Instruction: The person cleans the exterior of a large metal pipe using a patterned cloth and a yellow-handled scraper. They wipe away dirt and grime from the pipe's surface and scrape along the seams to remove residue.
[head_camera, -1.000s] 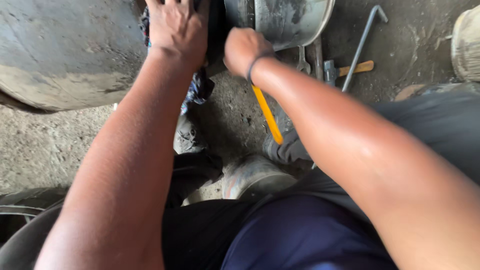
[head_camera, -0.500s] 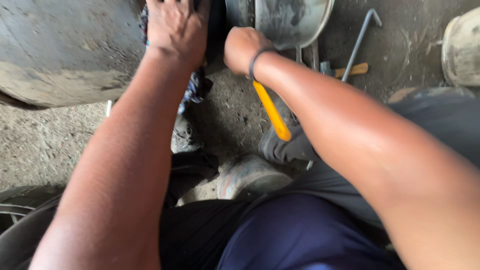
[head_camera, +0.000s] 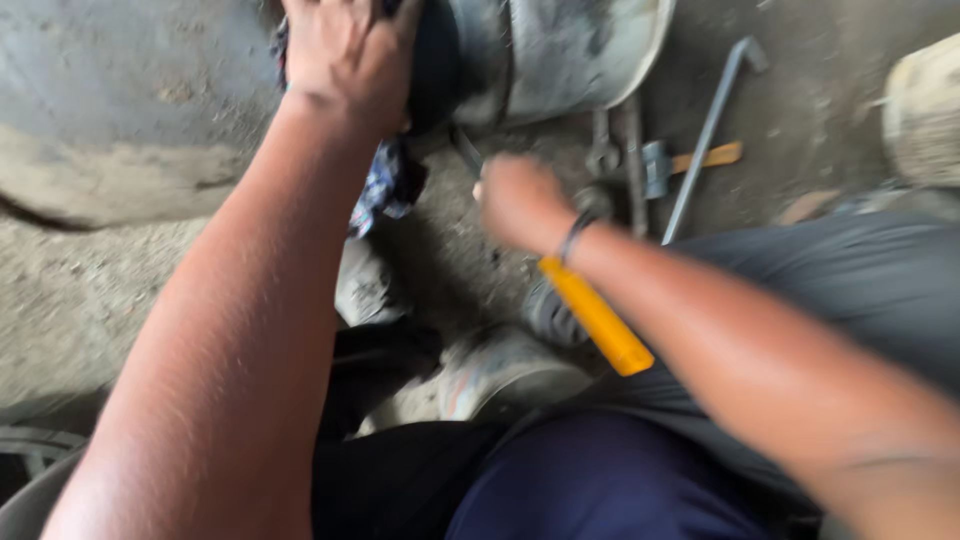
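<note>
Your left hand (head_camera: 345, 55) presses, fingers spread, on a dark tyre (head_camera: 435, 60) at the frame's top. At centre, your right hand (head_camera: 520, 200) closes its fingers around a yellow-handled tool (head_camera: 595, 320). A hammer (head_camera: 690, 160) lies just beyond on the dirt floor (head_camera: 60, 290).

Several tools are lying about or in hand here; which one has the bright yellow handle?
The tool with the yellow handle is the one gripped in the right hand. The bent steel bar, spanner and wooden-handled hammer lie on the ground.

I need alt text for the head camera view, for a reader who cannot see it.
The right hand grips a yellow-handled tool while the left hand presses on a dark part beside a grey metal tub. Wrenches lie on the dirt floor.
</note>
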